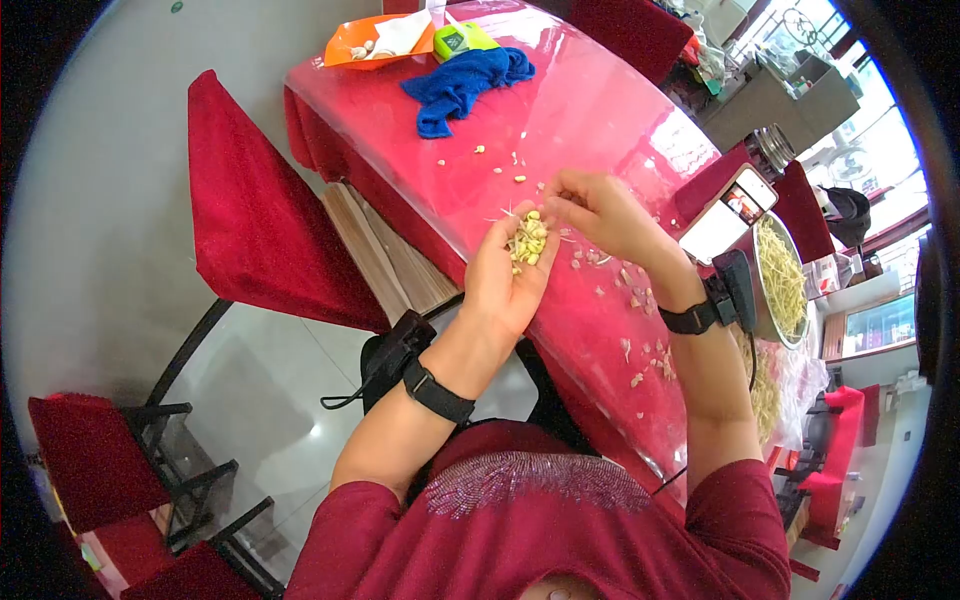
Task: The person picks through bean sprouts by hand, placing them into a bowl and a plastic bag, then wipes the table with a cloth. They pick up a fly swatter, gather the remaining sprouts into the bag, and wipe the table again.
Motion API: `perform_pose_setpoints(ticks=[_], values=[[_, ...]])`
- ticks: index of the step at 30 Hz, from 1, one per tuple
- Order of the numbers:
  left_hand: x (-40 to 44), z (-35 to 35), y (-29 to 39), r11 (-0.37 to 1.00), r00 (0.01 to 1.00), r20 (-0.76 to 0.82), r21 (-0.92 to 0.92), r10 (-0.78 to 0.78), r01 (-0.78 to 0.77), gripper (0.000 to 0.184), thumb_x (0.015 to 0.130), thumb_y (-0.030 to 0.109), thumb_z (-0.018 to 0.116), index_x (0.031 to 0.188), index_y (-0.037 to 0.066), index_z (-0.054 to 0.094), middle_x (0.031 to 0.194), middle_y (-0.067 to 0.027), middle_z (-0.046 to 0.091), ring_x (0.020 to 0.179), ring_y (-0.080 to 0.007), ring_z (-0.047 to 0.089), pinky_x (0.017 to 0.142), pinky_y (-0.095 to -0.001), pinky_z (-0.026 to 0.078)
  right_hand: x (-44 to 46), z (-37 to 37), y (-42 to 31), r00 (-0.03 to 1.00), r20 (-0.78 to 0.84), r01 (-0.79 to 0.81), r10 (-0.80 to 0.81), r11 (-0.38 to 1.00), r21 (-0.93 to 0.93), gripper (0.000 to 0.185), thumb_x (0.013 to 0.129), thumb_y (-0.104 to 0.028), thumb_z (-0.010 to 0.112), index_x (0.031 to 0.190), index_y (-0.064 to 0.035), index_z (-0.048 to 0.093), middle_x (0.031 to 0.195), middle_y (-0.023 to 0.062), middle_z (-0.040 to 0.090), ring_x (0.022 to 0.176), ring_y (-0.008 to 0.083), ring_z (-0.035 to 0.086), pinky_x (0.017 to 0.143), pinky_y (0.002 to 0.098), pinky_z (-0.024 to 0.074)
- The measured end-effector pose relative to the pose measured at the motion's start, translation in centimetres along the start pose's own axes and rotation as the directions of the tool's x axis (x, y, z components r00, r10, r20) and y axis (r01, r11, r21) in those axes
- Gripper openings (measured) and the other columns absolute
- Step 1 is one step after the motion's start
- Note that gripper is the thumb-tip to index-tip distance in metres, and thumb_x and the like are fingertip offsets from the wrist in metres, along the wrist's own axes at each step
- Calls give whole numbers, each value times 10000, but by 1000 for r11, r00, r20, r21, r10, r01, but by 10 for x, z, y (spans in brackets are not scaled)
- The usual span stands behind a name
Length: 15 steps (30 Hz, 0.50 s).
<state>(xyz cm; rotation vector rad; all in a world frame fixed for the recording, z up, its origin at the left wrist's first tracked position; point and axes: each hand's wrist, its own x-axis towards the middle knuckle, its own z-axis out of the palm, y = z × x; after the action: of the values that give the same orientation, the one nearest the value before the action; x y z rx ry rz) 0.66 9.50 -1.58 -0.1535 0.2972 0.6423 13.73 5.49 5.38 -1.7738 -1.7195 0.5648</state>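
A small heap of yellow-headed bean sprouts (527, 240) lies in the cupped palm of my left hand (505, 275), above the near edge of the red table. My right hand (600, 212) is just to the right of the heap, its thumb and fingers pinched together near the sprouts; whatever is between them is too small to make out. Loose sprout bits (636, 290) are scattered over the table cover (590, 110). At the right, a metal bowl (757, 290) holds many sprouts (780, 275), and more sprouts (765, 395) lie by a clear plastic bag (797, 390).
A phone (728, 215) stands tilted before the bowl. At the table's far end are a blue cloth (460, 88), a green packet (463, 40) and an orange tray (345, 45). Red-covered chairs (255, 210) stand at the left. A glass jar (770, 150) is beyond the phone.
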Motion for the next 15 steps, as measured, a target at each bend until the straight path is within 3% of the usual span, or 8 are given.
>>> perform_pose_setpoints(ticks=[2, 6, 8, 9, 11, 15], values=[[0, -1, -1, 1000, 1000, 13, 24, -2, 1, 208, 844, 67, 436, 1018, -42, 471, 1014, -186, 524, 966, -282, 514, 896, -378, 438, 0, 4, 1, 997, -70, 15, -12, 999, 41, 153, 772, -160, 543, 826, -17, 551, 662, 155, 563, 611, 265, 570, 550, 335, 430], [-11, 6, -2, 999, 999, -46, -29, 17, -18, 206, 842, 65, 435, 1015, -42, 472, 1023, -192, 516, 981, -291, 505, 899, -384, 433, 9, -3, 15, 980, -197, -31, -3, 985, -169, 121, 771, -126, 518, 822, -22, 554, 695, 158, 576, 637, 310, 564, 582, 365, 440], [-16, 5, 0, 999, 998, -62, -35, 28, -31, 207, 842, 66, 436, 1015, -41, 473, 1027, -194, 515, 986, -299, 502, 895, -385, 434, 18, 3, 47, 903, -206, 220, -376, 819, -530, 115, 754, -92, 539, 835, -10, 549, 658, 120, 550, 622, 249, 550, 588, 332, 427], [-18, 4, 2, 999, 998, -61, -26, 26, -27, 208, 841, 68, 439, 1016, -38, 475, 1031, -191, 515, 990, -307, 500, 887, -383, 439, 22, 5, 47, 902, -205, 224, -381, 818, -530, 115, 754, -92, 539, 835, -10, 549, 658, 120, 550, 622, 249, 550, 588, 332, 427], [-21, 3, 7, 999, 998, -57, -17, 27, -28, 208, 840, 70, 442, 1016, -36, 476, 1036, -189, 514, 994, -315, 498, 879, -382, 443, 31, 10, 48, 993, -101, -6, -57, 846, -532, 142, 720, -103, 553, 836, -21, 563, 724, 150, 566, 697, 331, 549, 628, 388, 430], [-22, -3, 16, 999, 997, -67, -11, 50, -51, 211, 842, 78, 440, 1019, -30, 478, 1041, -180, 518, 996, -320, 500, 865, -379, 449, 43, 24, 39, 981, -126, 48, -146, 816, -576, 157, 723, -136, 564, 837, -28, 570, 734, 160, 556, 716, 328, 552, 631, 397, 429]])
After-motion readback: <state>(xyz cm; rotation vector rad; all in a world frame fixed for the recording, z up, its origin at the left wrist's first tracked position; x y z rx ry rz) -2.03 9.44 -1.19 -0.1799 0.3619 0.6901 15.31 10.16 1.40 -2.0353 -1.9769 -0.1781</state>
